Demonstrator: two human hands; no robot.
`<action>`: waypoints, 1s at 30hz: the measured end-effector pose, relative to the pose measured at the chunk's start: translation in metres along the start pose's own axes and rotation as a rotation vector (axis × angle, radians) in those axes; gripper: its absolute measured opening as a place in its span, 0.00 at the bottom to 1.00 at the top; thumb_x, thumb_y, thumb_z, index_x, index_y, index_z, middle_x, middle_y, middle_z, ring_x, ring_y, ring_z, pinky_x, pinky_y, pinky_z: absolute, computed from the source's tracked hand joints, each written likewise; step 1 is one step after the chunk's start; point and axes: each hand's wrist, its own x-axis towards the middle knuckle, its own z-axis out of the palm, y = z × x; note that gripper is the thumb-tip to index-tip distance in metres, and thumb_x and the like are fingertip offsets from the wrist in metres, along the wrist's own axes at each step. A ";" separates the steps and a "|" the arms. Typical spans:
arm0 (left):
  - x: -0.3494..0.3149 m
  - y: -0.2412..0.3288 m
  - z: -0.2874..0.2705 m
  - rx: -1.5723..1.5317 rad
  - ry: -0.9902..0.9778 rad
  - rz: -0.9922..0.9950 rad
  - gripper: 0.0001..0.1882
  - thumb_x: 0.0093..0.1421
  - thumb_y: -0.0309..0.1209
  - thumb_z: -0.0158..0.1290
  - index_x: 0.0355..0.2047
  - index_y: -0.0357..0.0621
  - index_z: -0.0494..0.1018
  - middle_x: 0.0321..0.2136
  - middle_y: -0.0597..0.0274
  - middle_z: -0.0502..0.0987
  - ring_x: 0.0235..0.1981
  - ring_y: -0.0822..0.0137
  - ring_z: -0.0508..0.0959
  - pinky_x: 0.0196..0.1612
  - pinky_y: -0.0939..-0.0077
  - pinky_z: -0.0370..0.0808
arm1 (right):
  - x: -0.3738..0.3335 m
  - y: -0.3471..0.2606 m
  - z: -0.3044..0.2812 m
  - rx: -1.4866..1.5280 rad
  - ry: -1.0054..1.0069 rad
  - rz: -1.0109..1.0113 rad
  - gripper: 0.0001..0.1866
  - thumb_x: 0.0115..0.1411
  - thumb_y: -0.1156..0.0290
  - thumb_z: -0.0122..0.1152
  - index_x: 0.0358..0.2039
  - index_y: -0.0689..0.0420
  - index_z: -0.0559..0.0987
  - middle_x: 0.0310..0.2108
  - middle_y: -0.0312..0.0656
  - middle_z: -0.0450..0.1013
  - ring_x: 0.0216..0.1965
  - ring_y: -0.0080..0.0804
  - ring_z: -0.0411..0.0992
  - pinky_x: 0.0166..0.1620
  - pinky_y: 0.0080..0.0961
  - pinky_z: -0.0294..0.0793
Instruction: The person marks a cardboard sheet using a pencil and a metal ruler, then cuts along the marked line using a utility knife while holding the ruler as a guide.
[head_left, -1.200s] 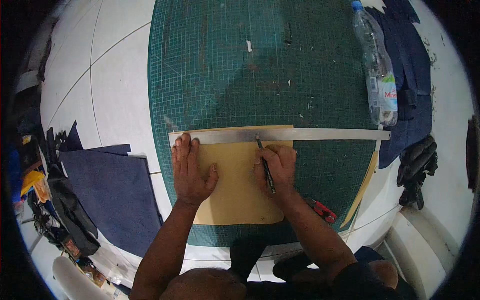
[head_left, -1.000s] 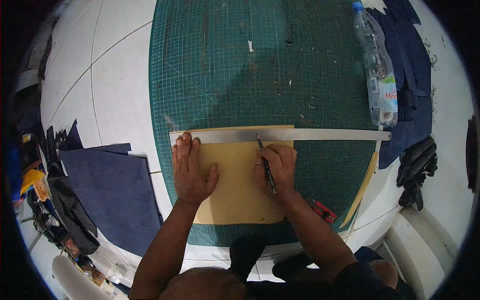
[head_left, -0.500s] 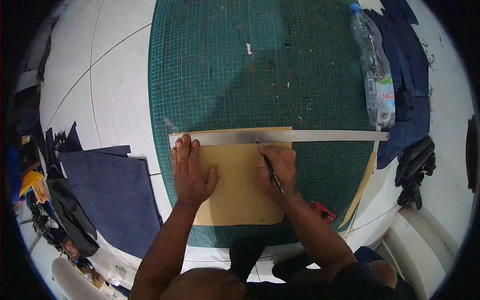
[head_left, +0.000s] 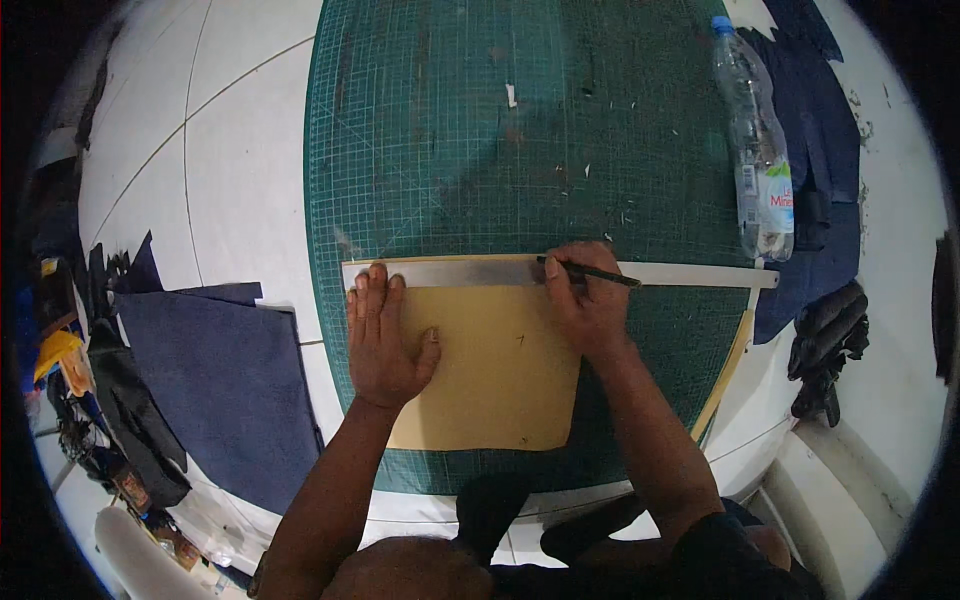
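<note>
A tan sheet of card (head_left: 495, 375) lies on a green cutting mat (head_left: 520, 150). A long metal ruler (head_left: 690, 275) runs across the sheet's far edge. My left hand (head_left: 385, 335) lies flat on the sheet with its fingertips on the ruler's left end. My right hand (head_left: 585, 295) holds a thin dark pen-like tool (head_left: 590, 271) almost flat along the ruler, its tip pointing right.
A clear plastic water bottle (head_left: 755, 150) lies at the mat's right edge beside dark blue fabric (head_left: 825, 150). More dark blue fabric (head_left: 215, 385) lies left of the mat on the white floor. A thin tan strip (head_left: 730, 370) leans at the mat's lower right. Black gloves (head_left: 825, 345) sit further right.
My right hand has shifted right along the ruler, and the tool has swung from pointing down toward me to lying nearly level. The left hand has stayed put.
</note>
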 end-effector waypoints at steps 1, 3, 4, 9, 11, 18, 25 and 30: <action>0.000 0.000 0.000 0.000 -0.001 -0.009 0.38 0.58 0.39 0.52 0.64 0.33 0.54 0.67 0.38 0.51 0.70 0.41 0.48 0.68 0.38 0.47 | 0.000 0.001 0.000 -0.023 0.002 -0.009 0.06 0.60 0.70 0.61 0.35 0.59 0.79 0.33 0.44 0.77 0.37 0.37 0.75 0.39 0.36 0.76; 0.000 0.000 0.000 -0.002 -0.003 -0.016 0.38 0.59 0.40 0.52 0.64 0.33 0.54 0.67 0.39 0.51 0.70 0.41 0.48 0.68 0.39 0.47 | 0.000 0.001 0.000 -0.048 0.006 -0.018 0.06 0.60 0.70 0.61 0.35 0.59 0.79 0.33 0.44 0.77 0.36 0.38 0.75 0.39 0.36 0.76; -0.001 0.000 0.000 -0.006 -0.023 -0.033 0.38 0.59 0.40 0.52 0.65 0.33 0.54 0.67 0.39 0.51 0.70 0.41 0.49 0.68 0.38 0.47 | 0.000 -0.001 0.000 -0.058 -0.015 -0.001 0.06 0.59 0.70 0.61 0.35 0.58 0.79 0.33 0.44 0.77 0.37 0.39 0.75 0.40 0.37 0.75; -0.001 -0.002 0.000 -0.004 -0.009 -0.020 0.38 0.59 0.41 0.51 0.64 0.33 0.54 0.67 0.38 0.51 0.70 0.41 0.49 0.68 0.38 0.47 | 0.001 -0.001 -0.001 -0.096 -0.072 -0.011 0.06 0.59 0.70 0.61 0.35 0.58 0.80 0.33 0.43 0.78 0.37 0.39 0.75 0.42 0.38 0.75; 0.001 -0.001 -0.001 -0.002 -0.005 -0.014 0.39 0.59 0.41 0.52 0.64 0.32 0.54 0.67 0.38 0.51 0.70 0.41 0.49 0.68 0.39 0.47 | 0.002 0.001 0.000 -0.039 -0.026 -0.032 0.06 0.59 0.70 0.61 0.35 0.58 0.80 0.33 0.43 0.78 0.37 0.39 0.75 0.44 0.39 0.74; 0.000 0.000 -0.002 -0.008 -0.011 -0.032 0.38 0.58 0.41 0.52 0.64 0.32 0.55 0.67 0.38 0.51 0.70 0.41 0.49 0.68 0.39 0.47 | 0.000 0.001 0.002 -0.049 -0.029 -0.038 0.05 0.59 0.71 0.61 0.34 0.58 0.80 0.33 0.43 0.78 0.37 0.39 0.75 0.43 0.38 0.74; 0.000 0.001 -0.002 0.000 -0.023 -0.038 0.38 0.58 0.41 0.53 0.64 0.33 0.55 0.67 0.39 0.52 0.70 0.41 0.49 0.69 0.40 0.47 | 0.001 -0.002 0.002 -0.054 -0.013 -0.079 0.04 0.60 0.72 0.60 0.34 0.58 0.79 0.33 0.42 0.77 0.36 0.38 0.75 0.41 0.36 0.75; -0.001 -0.001 0.000 0.009 -0.015 -0.030 0.38 0.59 0.41 0.52 0.64 0.33 0.56 0.67 0.39 0.52 0.70 0.42 0.49 0.69 0.40 0.47 | 0.003 -0.001 0.003 -0.058 -0.017 -0.069 0.04 0.60 0.73 0.61 0.35 0.58 0.79 0.32 0.42 0.77 0.35 0.38 0.75 0.42 0.37 0.75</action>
